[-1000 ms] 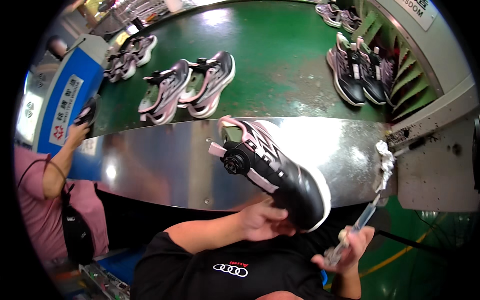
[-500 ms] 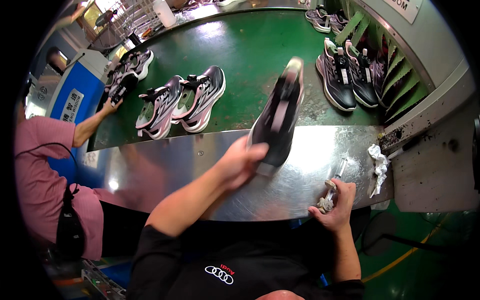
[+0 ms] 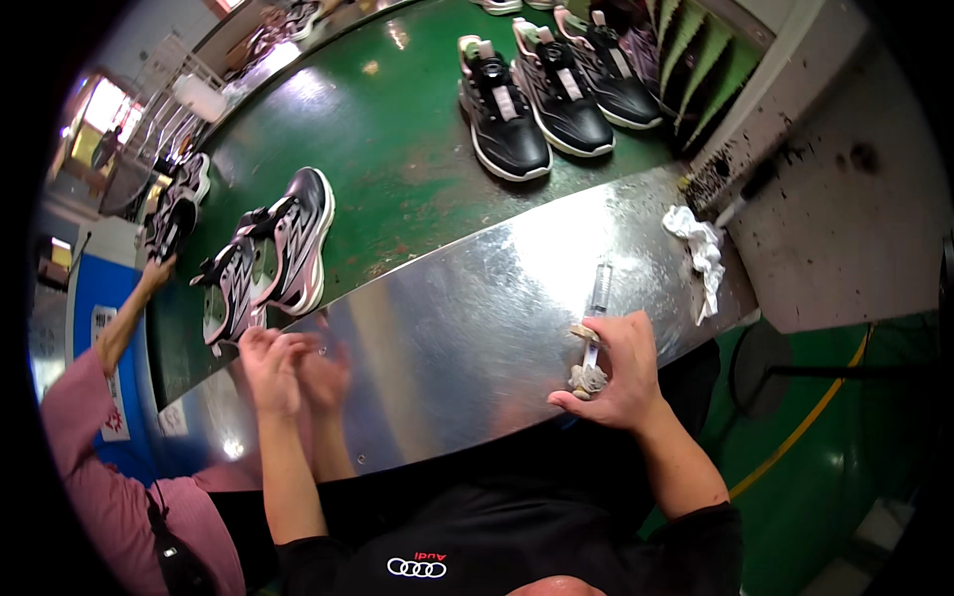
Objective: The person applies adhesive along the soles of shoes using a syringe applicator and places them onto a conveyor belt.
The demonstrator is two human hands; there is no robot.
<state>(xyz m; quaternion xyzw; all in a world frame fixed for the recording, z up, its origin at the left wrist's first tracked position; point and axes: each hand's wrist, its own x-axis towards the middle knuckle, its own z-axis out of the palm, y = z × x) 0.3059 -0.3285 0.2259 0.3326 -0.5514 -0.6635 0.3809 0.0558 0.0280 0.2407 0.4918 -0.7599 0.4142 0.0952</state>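
My left hand (image 3: 273,372) holds nothing; its fingers are apart and slightly bent, just short of the near heel of a black, pink and grey sneaker (image 3: 231,291). Against that shoe stands a second sneaker (image 3: 301,243) of the same kind, toe pointing away. At the metal edge, my right hand (image 3: 624,372) is wrapped round a clear syringe (image 3: 602,288), whose tip points away from me. Dried, pale lumps crust its rear end. A black sneaker (image 3: 502,119) with a dial and pale sole stands beside two similar sneakers (image 3: 562,94) at the back right.
A green belt (image 3: 397,189) runs beyond the shiny metal ledge (image 3: 447,308). Crumpled white cloth (image 3: 699,253) lies at the ledge's right end, by a stained metal panel (image 3: 835,219). Green flaps (image 3: 696,70) hang over an opening. A co-worker's hand (image 3: 159,270) touches sneakers at far left.
My left hand has let go of the sneaker it held, which now stands at the back right, and has moved left toward the other pair. The view has turned; my right hand still holds the syringe.
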